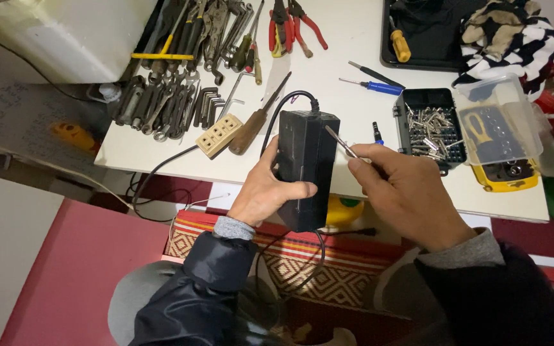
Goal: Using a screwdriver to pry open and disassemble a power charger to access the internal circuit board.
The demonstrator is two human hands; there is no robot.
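Note:
My left hand [266, 192] grips a black rectangular power adapter [308, 163] from its left side, holding it upright above the table's front edge. A black cable [161, 168] runs from its top and another hangs from its bottom. My right hand [405, 195] holds a thin metal screwdriver shaft [340, 141], whose tip touches the adapter's upper right edge.
On the white table [335, 57] lie several wrenches and hex keys [168, 102], red-handled pliers [293, 25], a wooden-handled tool [254, 125], a beige socket block [219, 135], blue screwdrivers [379, 86], an open bit case [432, 125] with a clear lid, and striped cloth [514, 35].

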